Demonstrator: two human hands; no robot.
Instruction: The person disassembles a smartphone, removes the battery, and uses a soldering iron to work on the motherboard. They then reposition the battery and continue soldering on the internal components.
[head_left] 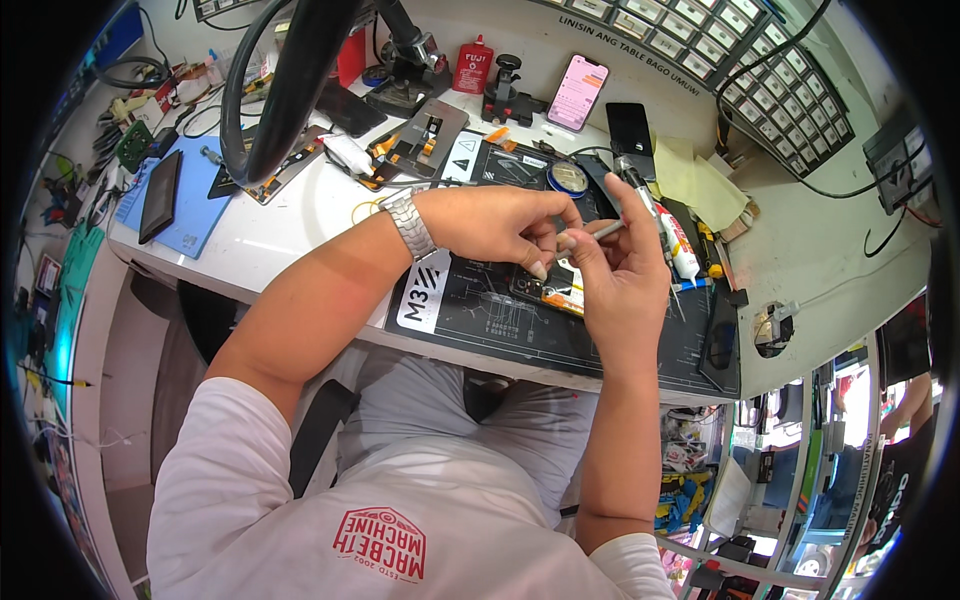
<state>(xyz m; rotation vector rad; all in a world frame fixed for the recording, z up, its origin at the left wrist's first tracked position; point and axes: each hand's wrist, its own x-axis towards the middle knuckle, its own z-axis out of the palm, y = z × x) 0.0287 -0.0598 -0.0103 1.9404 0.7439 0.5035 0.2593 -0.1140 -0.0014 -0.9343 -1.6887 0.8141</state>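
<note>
My left hand (505, 228), with a silver watch (409, 226) at its wrist, is curled over an opened phone (557, 293) on a black work mat (480, 320). Its thumb and fingers are pinched together; what lies between them is too small to make out. My right hand (628, 275) grips a slim grey pen-like tool (606, 230) between thumb and fingers, its lower end close to my left fingertips. The phone's camera corner shows below my left thumb. Both hands partly hide the rest of the phone.
A solder spool (567, 180) and a white-and-red tube (680, 250) lie beyond my hands. A lit phone (578, 92) leans upright near a red bottle (473, 65). A black microscope arm (300, 80) overhangs the left. Phone parts (425, 140) lie behind. Another person (900, 470) is at far right.
</note>
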